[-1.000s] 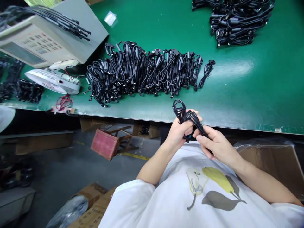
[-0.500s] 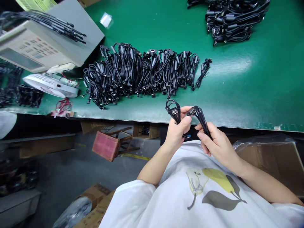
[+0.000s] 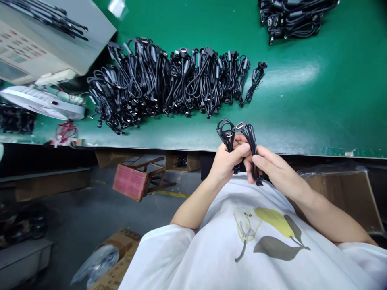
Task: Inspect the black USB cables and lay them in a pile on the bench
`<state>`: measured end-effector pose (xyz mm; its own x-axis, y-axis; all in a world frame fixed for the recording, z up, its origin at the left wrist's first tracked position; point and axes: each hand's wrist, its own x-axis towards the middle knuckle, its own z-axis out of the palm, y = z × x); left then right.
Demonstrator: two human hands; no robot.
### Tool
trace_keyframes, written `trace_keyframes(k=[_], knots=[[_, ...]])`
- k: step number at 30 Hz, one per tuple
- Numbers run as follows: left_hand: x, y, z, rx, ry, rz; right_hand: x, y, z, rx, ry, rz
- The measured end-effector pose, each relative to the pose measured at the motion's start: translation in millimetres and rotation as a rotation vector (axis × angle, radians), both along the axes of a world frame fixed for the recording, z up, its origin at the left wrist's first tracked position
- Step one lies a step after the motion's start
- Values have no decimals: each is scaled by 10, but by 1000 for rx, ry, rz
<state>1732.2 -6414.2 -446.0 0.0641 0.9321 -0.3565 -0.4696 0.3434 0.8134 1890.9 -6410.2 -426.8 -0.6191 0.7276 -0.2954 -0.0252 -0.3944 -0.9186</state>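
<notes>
My left hand (image 3: 227, 161) is closed around a bundled black cable (image 3: 225, 132), whose loop and connector stick out above the thumb. In my right hand (image 3: 270, 165), the fingers pinch a second bundled black cable (image 3: 250, 139); its flat connector points up and left, close to the first cable's connector. The two hands are side by side in front of my shirt, at the bench's front edge. Beyond them lies a long heap of bundled black cables (image 3: 175, 82), with a single cable bundle (image 3: 254, 82) lying apart at its right end.
More stacked cable bundles (image 3: 298, 24) lie at the back right of the green bench (image 3: 302, 108). On the left stand a beige machine (image 3: 69, 32) with a keypad and a white fan (image 3: 42, 102). Below are a red-topped stool (image 3: 130, 182) and a cardboard box (image 3: 347, 197).
My right hand has moved left with its cable, bringing it against my left hand; that cable now hangs more upright. The whole view has shifted slightly.
</notes>
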Motion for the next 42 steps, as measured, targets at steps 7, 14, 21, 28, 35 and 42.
trace_keyframes(k=[7, 14, 21, 28, 35, 42], knots=[[-15, 27, -13, -16, 10, 7, -51, 101, 8, -158, 114, -3], [-24, 13, -13, -18, 12, -20, -75, 88, -1, -167, 135, -29], [-35, -61, -55, -53, -111, -158, -105, 181, -43, 201, -241, 5], [-248, -56, -106, -29, -233, -17, -75, 451, -67, 455, -320, 274], [-391, 140, -82, 28, -255, 170, -320, 1649, -281, 737, -928, -339], [-411, 101, -141, 68, -219, 124, -223, 1885, -655, 672, -1068, -284]])
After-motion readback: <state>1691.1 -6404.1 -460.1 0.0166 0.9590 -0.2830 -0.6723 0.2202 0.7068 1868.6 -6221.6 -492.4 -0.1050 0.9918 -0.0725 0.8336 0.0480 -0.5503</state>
